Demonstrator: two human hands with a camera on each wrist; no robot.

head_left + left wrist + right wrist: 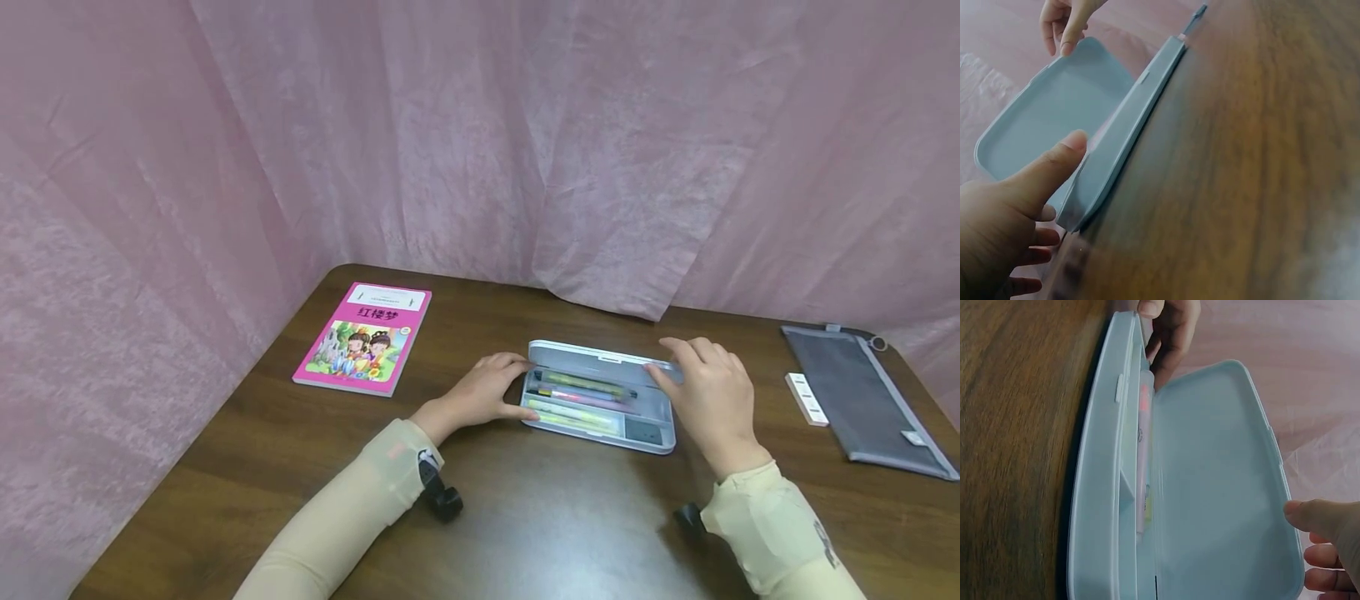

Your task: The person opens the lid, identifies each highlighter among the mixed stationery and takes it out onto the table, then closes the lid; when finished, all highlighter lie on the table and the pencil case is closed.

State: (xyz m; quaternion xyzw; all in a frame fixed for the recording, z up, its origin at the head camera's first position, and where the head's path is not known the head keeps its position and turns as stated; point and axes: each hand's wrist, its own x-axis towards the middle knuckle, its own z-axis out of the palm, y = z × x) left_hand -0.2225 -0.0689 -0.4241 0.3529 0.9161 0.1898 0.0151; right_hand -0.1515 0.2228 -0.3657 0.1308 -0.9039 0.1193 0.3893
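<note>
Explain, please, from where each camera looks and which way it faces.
Head: worn on the head, facing forward and down at the open pencil case; left hand, right hand and sleeves show.
Left wrist: worn there, looking along the case's front; left hand near, right hand beyond.
Right wrist: worn there, looking from the other end; right hand near, left hand beyond.
Both wrist views share the raised lid.

right wrist view: pencil case [1219, 469] – cut off below; right hand [1342, 534] – cut off | white tag [912, 437], print too small
</note>
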